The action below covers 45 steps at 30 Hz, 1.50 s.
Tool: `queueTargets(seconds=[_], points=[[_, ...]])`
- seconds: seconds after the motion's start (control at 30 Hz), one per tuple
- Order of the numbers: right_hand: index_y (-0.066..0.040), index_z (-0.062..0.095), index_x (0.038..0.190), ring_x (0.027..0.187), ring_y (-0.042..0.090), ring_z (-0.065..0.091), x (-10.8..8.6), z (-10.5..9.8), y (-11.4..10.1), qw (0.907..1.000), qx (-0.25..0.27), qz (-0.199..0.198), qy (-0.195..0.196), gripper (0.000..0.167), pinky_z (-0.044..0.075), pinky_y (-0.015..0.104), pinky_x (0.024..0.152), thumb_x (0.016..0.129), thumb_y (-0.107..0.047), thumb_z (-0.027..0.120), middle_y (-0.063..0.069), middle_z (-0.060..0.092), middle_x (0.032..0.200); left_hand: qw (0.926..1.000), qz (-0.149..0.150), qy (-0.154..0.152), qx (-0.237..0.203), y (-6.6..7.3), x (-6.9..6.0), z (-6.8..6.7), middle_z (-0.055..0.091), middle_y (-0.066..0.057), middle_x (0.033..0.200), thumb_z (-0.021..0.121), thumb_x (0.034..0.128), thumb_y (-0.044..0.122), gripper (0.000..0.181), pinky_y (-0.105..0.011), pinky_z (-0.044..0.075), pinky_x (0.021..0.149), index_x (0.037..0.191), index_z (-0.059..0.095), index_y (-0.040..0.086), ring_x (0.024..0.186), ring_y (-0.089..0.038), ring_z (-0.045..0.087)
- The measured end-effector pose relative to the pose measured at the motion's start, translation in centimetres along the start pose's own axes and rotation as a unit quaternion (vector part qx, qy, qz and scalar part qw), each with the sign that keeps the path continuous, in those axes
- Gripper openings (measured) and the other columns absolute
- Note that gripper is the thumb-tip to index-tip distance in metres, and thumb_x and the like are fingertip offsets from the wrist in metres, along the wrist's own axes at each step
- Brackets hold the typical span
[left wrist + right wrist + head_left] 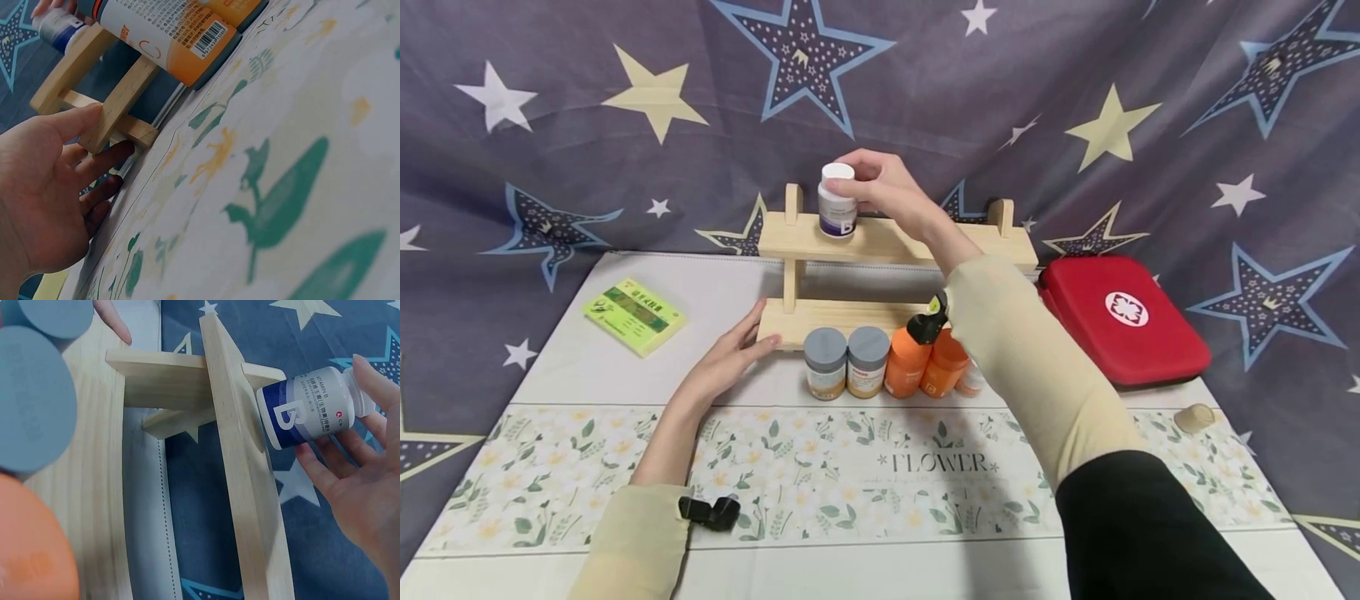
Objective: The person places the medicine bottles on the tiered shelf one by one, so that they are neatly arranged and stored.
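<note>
My right hand [887, 187] holds a white vitamin B bottle [306, 407] with a purple-blue lower band, thumb and fingertips around its neck and side. It is upright over the left end of the upper board of a wooden two-tier shelf [880, 237]; its base is at the board's surface. At the left end of the lower board, my left hand [727, 358] grips the wood, thumb on one side and fingers on the other, as the left wrist view shows. In the right wrist view only a left fingertip [114, 322] appears beside the lower board.
Along the shelf's front stand two grey-lidded jars [825, 362], two orange bottles [907, 362] and a partly hidden small bottle [970, 382]. A yellow-green box [635, 315] lies left, a red case [1123, 321] right, with a small cork-coloured cylinder [1194, 418] nearer the front.
</note>
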State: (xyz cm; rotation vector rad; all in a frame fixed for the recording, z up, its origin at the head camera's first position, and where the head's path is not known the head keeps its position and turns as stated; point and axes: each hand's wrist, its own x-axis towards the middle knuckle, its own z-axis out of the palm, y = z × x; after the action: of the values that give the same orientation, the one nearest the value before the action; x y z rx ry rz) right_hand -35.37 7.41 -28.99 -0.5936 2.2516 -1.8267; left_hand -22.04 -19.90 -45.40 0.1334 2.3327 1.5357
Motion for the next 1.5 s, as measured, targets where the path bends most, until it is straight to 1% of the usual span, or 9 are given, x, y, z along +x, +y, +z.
queueTargets(seconds=[0.27, 0.53, 0.7, 0.93, 1.03, 1.13, 1.33, 1.43, 1.5], points=[[-0.007, 0.066, 0.122, 0.104, 0.017, 0.065, 0.2, 0.8, -0.3, 0.9996, -0.018, 0.021, 0.001, 0.031, 0.059, 0.037, 0.097, 0.094, -0.018, 0.075, 0.005, 0.069, 0.111, 1.0, 0.007, -0.001, -0.003, 0.1, -0.2, 0.0, 0.012, -0.009, 0.174, 0.058, 0.1036, 0.046, 0.086, -0.06, 0.014, 0.131, 0.166, 0.001, 0.033, 0.163, -0.034, 0.012], [-0.007, 0.067, 0.12, 0.103, 0.017, 0.065, 0.2, 1.0, 0.1, 0.9996, -0.016, 0.022, -0.002, 0.03, 0.059, 0.036, 0.094, 0.093, -0.018, 0.076, 0.005, 0.069, 0.111, 0.9999, 0.011, 0.001, -0.004, 0.3, -0.3, 0.1, 0.01, -0.006, 0.175, 0.057, 0.1041, 0.046, 0.086, -0.056, 0.015, 0.132, 0.167, 0.001, 0.028, 0.163, -0.032, 0.011], [-0.008, 0.067, 0.121, 0.104, 0.017, 0.065, 0.0, 0.7, 0.4, 0.9995, -0.014, 0.03, 0.001, 0.031, 0.058, 0.037, 0.097, 0.093, -0.018, 0.076, 0.005, 0.069, 0.112, 0.9999, 0.014, -0.005, -0.002, 0.3, -0.1, 0.3, 0.006, -0.004, 0.175, 0.057, 0.1036, 0.049, 0.087, -0.056, 0.015, 0.132, 0.167, 0.001, 0.027, 0.163, -0.032, 0.011], [-0.008, 0.066, 0.122, 0.106, 0.018, 0.064, 0.2, 0.9, 0.4, 0.9994, -0.018, 0.028, -0.007, 0.033, 0.057, 0.042, 0.101, 0.093, -0.019, 0.076, 0.006, 0.069, 0.114, 0.9999, 0.013, 0.0, -0.002, 0.1, -0.2, 0.1, 0.011, -0.009, 0.175, 0.058, 0.1034, 0.048, 0.088, -0.056, 0.016, 0.132, 0.167, 0.001, 0.028, 0.162, -0.033, 0.013], [-0.008, 0.064, 0.126, 0.107, 0.018, 0.064, 0.3, 1.0, 0.3, 0.9992, -0.024, 0.032, -0.007, 0.037, 0.057, 0.043, 0.102, 0.093, -0.02, 0.077, 0.007, 0.068, 0.116, 0.9999, 0.012, 0.003, 0.001, 0.1, -0.2, 0.0, 0.011, -0.009, 0.175, 0.057, 0.1036, 0.048, 0.088, -0.057, 0.017, 0.131, 0.167, 0.001, 0.027, 0.162, -0.034, 0.014], [-0.01, 0.06, 0.134, 0.111, 0.02, 0.064, 0.2, 0.9, 0.2, 0.9987, -0.036, 0.035, -0.012, 0.047, 0.057, 0.043, 0.103, 0.092, -0.022, 0.077, 0.01, 0.066, 0.123, 0.9999, 0.012, 0.004, 0.003, 0.0, -0.2, -0.1, 0.01, -0.009, 0.175, 0.057, 0.1039, 0.047, 0.087, -0.057, 0.018, 0.131, 0.167, 0.0, 0.026, 0.162, -0.034, 0.014], [-0.014, 0.049, 0.15, 0.127, 0.022, 0.061, -1.5, -0.5, -0.4, 0.9977, -0.063, 0.02, -0.013, 0.064, 0.055, 0.045, 0.108, 0.093, -0.029, 0.075, 0.015, 0.057, 0.145, 0.9999, 0.014, 0.004, -0.001, 0.0, -0.3, -0.1, 0.01, -0.009, 0.175, 0.057, 0.1045, 0.046, 0.087, -0.057, 0.017, 0.131, 0.167, 0.0, 0.026, 0.162, -0.034, 0.013], [-0.014, 0.049, 0.15, 0.128, 0.02, 0.061, -3.1, -1.8, -0.4, 0.9965, -0.083, 0.007, 0.007, 0.064, 0.055, 0.043, 0.108, 0.094, -0.032, 0.074, 0.016, 0.056, 0.148, 0.9999, 0.017, 0.003, -0.003, 0.1, -0.2, 0.0, 0.008, -0.007, 0.175, 0.056, 0.1047, 0.045, 0.086, -0.055, 0.017, 0.131, 0.167, 0.001, 0.025, 0.163, -0.033, 0.012], [-0.013, 0.053, 0.147, 0.125, 0.02, 0.063, -4.5, -2.7, -0.3, 0.9958, -0.088, -0.003, 0.024, 0.059, 0.056, 0.04, 0.105, 0.094, -0.031, 0.074, 0.016, 0.059, 0.146, 0.9998, 0.021, 0.001, -0.002, 0.2, -0.1, 0.1, 0.007, -0.007, 0.175, 0.056, 0.1049, 0.045, 0.086, -0.056, 0.017, 0.131, 0.167, 0.001, 0.024, 0.163, -0.033, 0.011]])
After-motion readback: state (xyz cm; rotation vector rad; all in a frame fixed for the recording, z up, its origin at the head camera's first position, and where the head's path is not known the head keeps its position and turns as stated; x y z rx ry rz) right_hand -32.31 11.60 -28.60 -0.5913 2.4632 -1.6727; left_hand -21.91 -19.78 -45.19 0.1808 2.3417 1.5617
